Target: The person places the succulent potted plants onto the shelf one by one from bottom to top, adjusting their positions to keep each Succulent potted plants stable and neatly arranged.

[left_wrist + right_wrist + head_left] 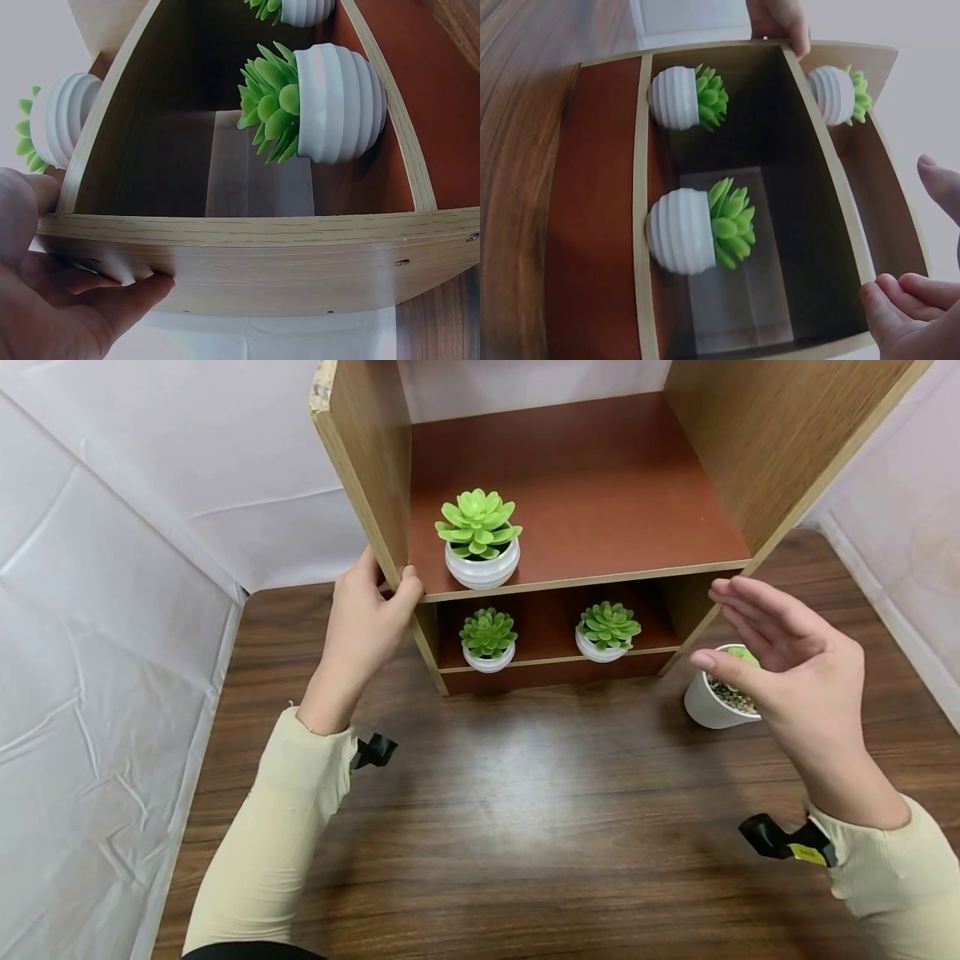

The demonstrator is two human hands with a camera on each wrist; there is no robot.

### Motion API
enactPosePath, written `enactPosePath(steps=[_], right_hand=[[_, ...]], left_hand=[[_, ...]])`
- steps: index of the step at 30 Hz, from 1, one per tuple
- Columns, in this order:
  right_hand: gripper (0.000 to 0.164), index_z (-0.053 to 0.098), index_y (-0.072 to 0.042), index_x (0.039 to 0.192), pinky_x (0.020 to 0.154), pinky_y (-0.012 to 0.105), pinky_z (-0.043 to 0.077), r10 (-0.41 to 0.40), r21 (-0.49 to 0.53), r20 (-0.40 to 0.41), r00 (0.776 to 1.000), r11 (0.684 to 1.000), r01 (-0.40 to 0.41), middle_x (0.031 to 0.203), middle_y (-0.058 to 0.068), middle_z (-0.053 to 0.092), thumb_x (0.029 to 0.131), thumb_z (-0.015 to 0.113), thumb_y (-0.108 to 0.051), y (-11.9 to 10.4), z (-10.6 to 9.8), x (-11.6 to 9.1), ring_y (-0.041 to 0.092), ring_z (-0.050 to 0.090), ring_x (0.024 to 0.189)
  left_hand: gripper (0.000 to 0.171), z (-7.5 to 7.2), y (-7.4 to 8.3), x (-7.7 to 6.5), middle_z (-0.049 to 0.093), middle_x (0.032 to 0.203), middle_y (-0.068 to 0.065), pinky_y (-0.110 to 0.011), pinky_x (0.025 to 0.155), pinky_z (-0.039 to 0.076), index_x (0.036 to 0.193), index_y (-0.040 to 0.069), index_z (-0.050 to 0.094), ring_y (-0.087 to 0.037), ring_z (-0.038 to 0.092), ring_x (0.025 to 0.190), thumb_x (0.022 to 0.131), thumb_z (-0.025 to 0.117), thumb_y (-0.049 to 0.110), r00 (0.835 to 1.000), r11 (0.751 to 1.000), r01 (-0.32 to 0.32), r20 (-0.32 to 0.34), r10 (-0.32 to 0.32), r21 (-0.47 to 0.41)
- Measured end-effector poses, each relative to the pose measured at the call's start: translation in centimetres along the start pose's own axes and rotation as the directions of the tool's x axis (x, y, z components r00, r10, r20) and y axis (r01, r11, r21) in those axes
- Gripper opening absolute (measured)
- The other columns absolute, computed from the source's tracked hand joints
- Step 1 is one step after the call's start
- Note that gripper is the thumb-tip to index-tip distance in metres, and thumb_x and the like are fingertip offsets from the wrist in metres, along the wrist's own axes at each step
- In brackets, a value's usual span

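Observation:
A wooden shelf unit (581, 493) with reddish-brown boards stands on the table. My left hand (367, 622) grips the front edge of its left side panel, thumb in front; in the left wrist view the fingers (139, 300) lie against the panel's outer face. By the right panel my right hand (810, 672) is held with fingers extended and thumb apart, nothing in it. Whether its fingertips touch the panel, I cannot tell. One succulent in a white ribbed pot (482, 564) sits on the upper board at left. Two similar succulents, left (487, 639) and right (607, 631), stand on the lower board.
A larger white pot (708, 703) with pebbles and a green plant stands on the table right of the unit, partly hidden behind my right hand. The brown wood-grain table (517, 827) extends in front. White sheeting (112, 568) hangs around the table.

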State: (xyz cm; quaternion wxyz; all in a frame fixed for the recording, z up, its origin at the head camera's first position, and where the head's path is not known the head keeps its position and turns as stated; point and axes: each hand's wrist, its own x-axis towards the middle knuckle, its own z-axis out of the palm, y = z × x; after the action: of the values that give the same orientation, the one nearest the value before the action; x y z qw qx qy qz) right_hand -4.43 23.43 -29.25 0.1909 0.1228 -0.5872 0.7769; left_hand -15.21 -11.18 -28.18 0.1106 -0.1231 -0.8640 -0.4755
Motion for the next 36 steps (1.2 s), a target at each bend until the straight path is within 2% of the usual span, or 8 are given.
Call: enactPosePath(steps=[8,18,26,36], right_hand=[[0.065,0.046,0.022,0.118,0.096,0.037,0.035,0.011,0.005,-0.073,0.997,1.0,-0.011,0.116,0.033,0.051,0.056,0.059,0.039,0.7,-1.7,-0.8,0.036,0.049,0.112],[0.065,0.047,0.019,0.12,0.097,0.033,0.033,0.032,-0.044,-0.145,0.989,0.998,-0.039,0.121,0.031,0.049,0.059,0.06,0.036,1.4,-4.0,-1.7,0.033,0.047,0.115],[0.066,0.045,0.019,0.121,0.098,0.032,0.033,0.058,0.016,-0.178,0.982,0.998,-0.056,0.122,0.03,0.048,0.059,0.057,0.038,2.3,-5.5,-2.6,0.032,0.045,0.117],[0.067,0.045,0.017,0.123,0.098,0.028,0.032,0.1,0.011,-0.226,0.969,0.995,-0.1,0.123,0.025,0.05,0.061,0.055,0.039,3.5,-7.0,-3.3,0.029,0.044,0.119]], left_hand=[[0.025,0.0,0.1,0.1,0.062,0.094,-0.003,-0.026,0.062,0.05,0.108,0.009,0.054,-0.005,0.061,0.077,0.089,0.048,0.024,1.0,1.0,-0.004,0.003,0.004,0.003],[0.025,-0.1,0.2,0.0,0.061,0.092,-0.002,-0.026,0.063,0.049,0.107,0.009,0.055,-0.005,0.06,0.077,0.088,0.048,0.024,1.0,1.0,0.001,0.001,-0.001,0.016],[0.025,-0.1,0.2,0.0,0.062,0.092,-0.002,-0.026,0.063,0.05,0.108,0.009,0.055,-0.005,0.061,0.077,0.088,0.048,0.024,1.0,1.0,-0.001,0.001,0.001,0.011],[0.028,-0.1,0.1,0.0,0.062,0.095,-0.002,-0.026,0.063,0.05,0.111,0.009,0.054,-0.005,0.061,0.077,0.088,0.047,0.024,1.0,1.0,0.001,0.006,-0.001,0.001]])
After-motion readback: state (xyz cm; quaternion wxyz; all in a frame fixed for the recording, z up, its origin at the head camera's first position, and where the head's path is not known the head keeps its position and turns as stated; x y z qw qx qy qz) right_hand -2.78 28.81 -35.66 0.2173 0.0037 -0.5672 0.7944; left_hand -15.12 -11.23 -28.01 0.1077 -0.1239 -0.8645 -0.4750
